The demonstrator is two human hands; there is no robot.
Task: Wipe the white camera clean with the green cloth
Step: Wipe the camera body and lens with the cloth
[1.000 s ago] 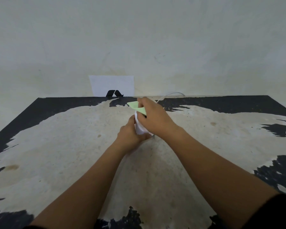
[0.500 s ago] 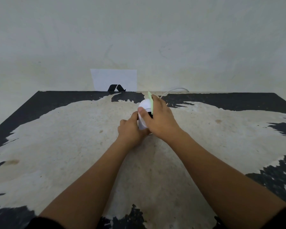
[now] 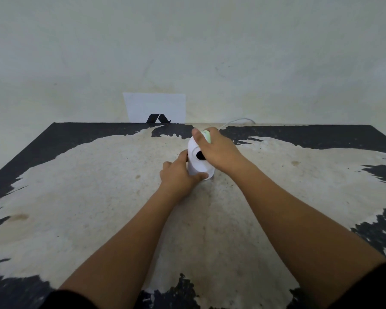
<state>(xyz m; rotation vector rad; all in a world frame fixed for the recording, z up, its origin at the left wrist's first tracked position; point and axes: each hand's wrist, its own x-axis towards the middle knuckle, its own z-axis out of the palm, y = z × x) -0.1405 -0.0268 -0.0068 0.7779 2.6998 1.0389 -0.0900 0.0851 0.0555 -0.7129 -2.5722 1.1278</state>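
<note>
The white camera (image 3: 198,167) stands upright on the worn table, a rounded body with a dark lens facing me. My left hand (image 3: 178,175) grips its base from the left, thumb across the front. My right hand (image 3: 218,152) covers the camera's top and right side, holding the green cloth (image 3: 207,135) pressed against the head. Only a small pale green strip of cloth shows between the thumb and fingers; the rest is hidden under the hand.
A white cable (image 3: 236,121) runs from behind the camera over the table's far edge. A white paper with a black logo (image 3: 155,109) leans on the wall behind. The table (image 3: 76,197) has a black surface worn pale in the middle.
The cloth went from sticking out flat at the top left to bunched under my right hand over the camera's head. More of the white body and the lens now shows.
</note>
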